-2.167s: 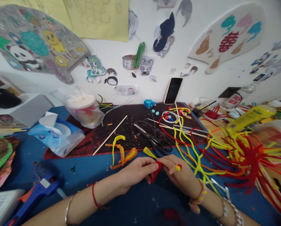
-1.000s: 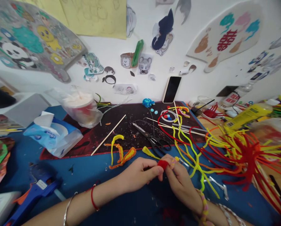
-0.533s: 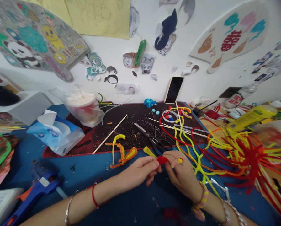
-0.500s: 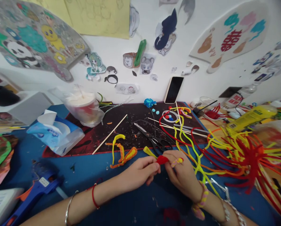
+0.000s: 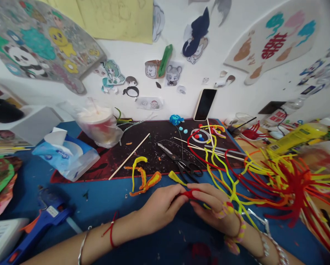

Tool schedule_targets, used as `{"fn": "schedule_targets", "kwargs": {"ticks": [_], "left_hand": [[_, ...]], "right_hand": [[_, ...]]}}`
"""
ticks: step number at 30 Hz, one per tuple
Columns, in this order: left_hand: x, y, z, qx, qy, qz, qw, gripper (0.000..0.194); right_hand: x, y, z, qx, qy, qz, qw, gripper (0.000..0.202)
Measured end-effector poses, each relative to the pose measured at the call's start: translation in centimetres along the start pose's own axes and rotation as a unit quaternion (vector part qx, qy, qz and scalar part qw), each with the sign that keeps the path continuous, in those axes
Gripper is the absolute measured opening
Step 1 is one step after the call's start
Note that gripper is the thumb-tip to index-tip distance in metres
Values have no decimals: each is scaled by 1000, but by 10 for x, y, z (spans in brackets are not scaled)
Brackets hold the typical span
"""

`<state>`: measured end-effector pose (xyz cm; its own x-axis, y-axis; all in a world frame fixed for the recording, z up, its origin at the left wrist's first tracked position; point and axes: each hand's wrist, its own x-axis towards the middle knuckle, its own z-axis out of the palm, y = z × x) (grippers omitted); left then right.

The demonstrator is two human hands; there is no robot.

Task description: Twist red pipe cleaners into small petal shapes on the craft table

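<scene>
Beyond the grip rises a white wall point(image 5: 126, 59), with a yellow sheet of drawings point(image 5: 123, 22) high to the left, paper character cutouts point(image 5: 173, 74) straight ahead, and painted fans point(image 5: 275, 44) far to either side; beneath it spreads a blue tabletop point(image 5: 104, 200), under soft light.

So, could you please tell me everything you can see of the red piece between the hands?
The red piece looks soft, perhaps fuzzy, and plain red throughout. Only a narrow strip shows, lying roughly crosswise over the blue tabletop. The left hand pinches one end and the right hand touches the other, so its full shape is hidden.
</scene>
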<state>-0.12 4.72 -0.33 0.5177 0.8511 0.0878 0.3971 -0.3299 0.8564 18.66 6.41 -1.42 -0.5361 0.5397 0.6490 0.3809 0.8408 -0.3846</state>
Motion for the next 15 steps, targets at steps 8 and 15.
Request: {"fn": "schedule_targets", "kwargs": {"ticks": [8,15], "left_hand": [[0,-4,0,146,-7,23,989,24],[-1,-9,3,216,-3,29,976,27]], "right_hand": [[2,7,6,314,-23,288,904,11],[5,7,2,203,13,165,965,17]]}}
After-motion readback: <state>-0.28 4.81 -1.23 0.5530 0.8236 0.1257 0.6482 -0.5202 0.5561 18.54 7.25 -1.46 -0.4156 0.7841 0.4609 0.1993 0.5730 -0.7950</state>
